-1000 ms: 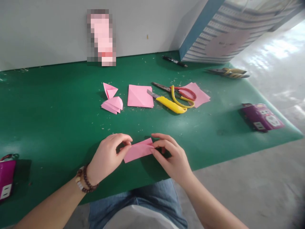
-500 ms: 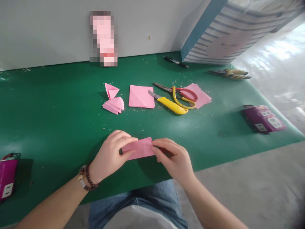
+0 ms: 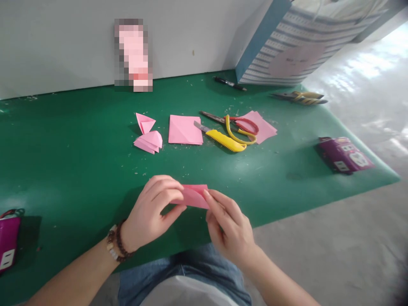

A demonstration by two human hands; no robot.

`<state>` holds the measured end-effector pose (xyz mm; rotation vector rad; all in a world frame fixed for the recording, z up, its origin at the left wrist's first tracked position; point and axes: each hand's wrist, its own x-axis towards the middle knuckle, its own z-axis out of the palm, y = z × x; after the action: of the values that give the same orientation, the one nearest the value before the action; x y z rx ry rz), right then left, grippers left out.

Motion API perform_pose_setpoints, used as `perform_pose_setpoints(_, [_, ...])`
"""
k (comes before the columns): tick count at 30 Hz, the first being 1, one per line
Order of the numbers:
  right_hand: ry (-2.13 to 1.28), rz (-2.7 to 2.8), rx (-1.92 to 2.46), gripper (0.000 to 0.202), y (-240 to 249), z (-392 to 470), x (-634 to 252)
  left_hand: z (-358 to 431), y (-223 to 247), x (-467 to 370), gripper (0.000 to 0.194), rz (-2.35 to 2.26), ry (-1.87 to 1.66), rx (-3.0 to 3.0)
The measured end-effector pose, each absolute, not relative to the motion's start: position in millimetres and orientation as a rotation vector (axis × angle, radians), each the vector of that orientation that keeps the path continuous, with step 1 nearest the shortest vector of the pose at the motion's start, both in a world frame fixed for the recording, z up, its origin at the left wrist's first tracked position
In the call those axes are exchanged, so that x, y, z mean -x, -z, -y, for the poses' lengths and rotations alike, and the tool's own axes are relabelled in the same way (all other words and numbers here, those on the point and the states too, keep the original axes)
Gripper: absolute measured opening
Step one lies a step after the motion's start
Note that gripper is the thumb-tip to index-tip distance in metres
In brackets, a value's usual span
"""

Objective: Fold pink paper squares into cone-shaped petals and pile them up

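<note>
A folded sheet of pink paper [image 3: 195, 197] is held between my two hands above the front of the green table. My left hand [image 3: 161, 202] pinches its left end, thumb below and fingers above. At the right end, my right hand [image 3: 226, 221] grips the paper between thumb and fingers, and the top layer bends up there. Beyond the hands lie two folded pink paper pieces [image 3: 148, 141], a stack of pink paper squares [image 3: 183, 129], a yellow utility knife [image 3: 226, 140] and scissors with red and yellow handles [image 3: 234, 122]. More pink sheets [image 3: 266, 127] lie partly under the scissors.
Toward the back of the green table [image 3: 79, 170] are a black pen [image 3: 230, 83], pliers [image 3: 299, 97] and a striped paper bag [image 3: 274, 55]. One purple box [image 3: 346, 155] stands at the right, another purple item [image 3: 9, 242] at the left edge. Small paper scraps are scattered about.
The paper has tilted and its layers have parted, with the upper one curling at the right end. My right hand has turned and shifted its grip. The whole view has moved slightly.
</note>
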<state>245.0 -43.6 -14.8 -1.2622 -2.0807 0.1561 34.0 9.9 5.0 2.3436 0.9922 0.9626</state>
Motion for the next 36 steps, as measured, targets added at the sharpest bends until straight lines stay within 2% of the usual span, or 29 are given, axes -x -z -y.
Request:
perform_pose_setpoints(3, [-0.058,2.114,1.247,0.072,19,48,-242,-8,-3,-36,0.033,-1.016,-0.957,-2.409])
perform_pose_setpoints(7, [0.02,2.114,1.259,0.067,22,47,-242,-7,-5,-36,0.015,-1.028,-0.999,-2.463])
perform_pose_setpoints(13, [0.175,2.026,1.279,0.029,15,35,-259,-7,-14,-25,0.016,-0.738,-0.964,-2.696])
perform_pose_setpoints(18, [0.365,1.991,1.198,0.017,17,36,-274,-4,-15,-20,0.018,-0.605,-0.918,-2.843])
perform_pose_setpoints(21, [0.247,2.161,1.114,0.01,24,37,-278,-3,-10,-21,0.018,-0.631,-0.82,-2.812])
perform_pose_setpoints(24, [0.113,2.291,1.065,0.016,27,35,-280,-3,-6,-25,0.017,-0.676,-0.656,-2.802])
perform_pose_setpoints(28, [-0.049,2.363,1.011,0.014,23,27,-282,0,-1,-32,0.034,-0.693,-0.59,-2.868])
perform_pose_setpoints(31, [-0.231,2.339,0.99,0.012,20,21,-283,5,2,-35,0.019,-0.754,-0.674,-2.858])
perform_pose_setpoints(36, [-0.515,2.202,1.083,0.013,16,12,-278,12,5,-36,0.01,-0.905,-0.768,-2.67])
